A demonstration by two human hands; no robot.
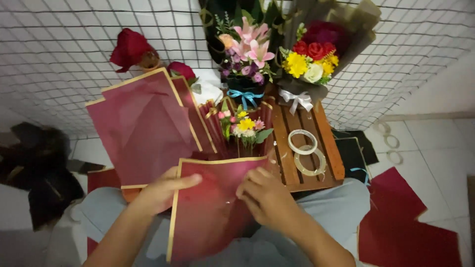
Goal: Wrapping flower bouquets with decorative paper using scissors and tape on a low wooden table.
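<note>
Pinching wrapping paper (208,207), fingers (252,180) atop

1. The wrapping sheet (213,207) lies nearest the person, with the left hand (161,190) at its left edge and the right hand (264,195) on its upper right part.
2. Behind it stands the small bouquet (245,129), inside folded sheets.
3. Right of the bouquet is the wooden crate (326,143), with two tape rolls (306,151) on it.
4. Behind the crate stand two finished bouquets (277,54) against the wire grid (59,54).

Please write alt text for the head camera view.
Both hands, left hand and right hand, hold a dark red wrapping sheet before a small bouquet; tape rolls lie on a wooden crate.
</note>
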